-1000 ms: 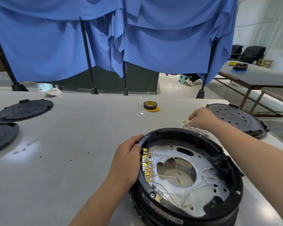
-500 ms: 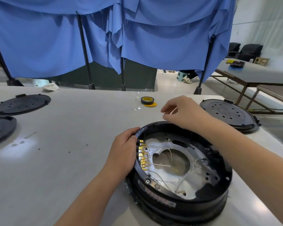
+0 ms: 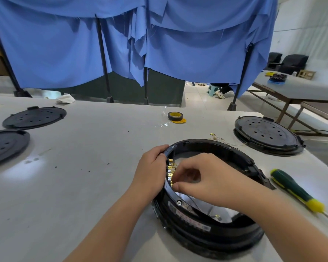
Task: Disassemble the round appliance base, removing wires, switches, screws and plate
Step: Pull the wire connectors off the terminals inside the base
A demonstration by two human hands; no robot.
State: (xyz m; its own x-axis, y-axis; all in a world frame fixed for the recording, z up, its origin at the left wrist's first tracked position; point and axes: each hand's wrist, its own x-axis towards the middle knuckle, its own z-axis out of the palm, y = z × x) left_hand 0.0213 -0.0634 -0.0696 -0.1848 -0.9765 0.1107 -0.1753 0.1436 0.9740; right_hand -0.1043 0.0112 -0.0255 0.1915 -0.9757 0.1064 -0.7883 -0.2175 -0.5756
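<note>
Two hands are on the round appliance base (image 3: pixel 206 214), which sits on the surface (image 3: pixel 74 186) right in front of us. Our left hand (image 3: pixel 151 173) curls over the base's left rim and steadies it. Our right hand (image 3: pixel 203 184) has come back from the far side, where a second ago it was laying a freed wire down beyond the rim — now it reaches inside the base, thumb and forefinger drawn narrow at the lower end of the row of brass terminals (image 3: pixel 171 172). We cannot tell whether they already hold a connector. Thin wires (image 3: pixel 195 204) still run across the metal plate (image 3: pixel 187 156) under our wrist.

We judge that one lead is out and the next is being taken; the wire stage is under way, with switches, screws and plate still to come.

Right of the base lies a green and yellow screwdriver (image 3: pixel 295 190), untouched. Just past the far rim rest the removed wires (image 3: pixel 219 137) — loose on the surface. Farther right sits a black round cover (image 3: pixel 267 134); at the far left are two more black covers (image 3: pixel 34 118). Beyond the middle lies a roll of tape (image 3: pixel 175 116), and behind everything hangs a blue curtain (image 3: pixel 121 38).
</note>
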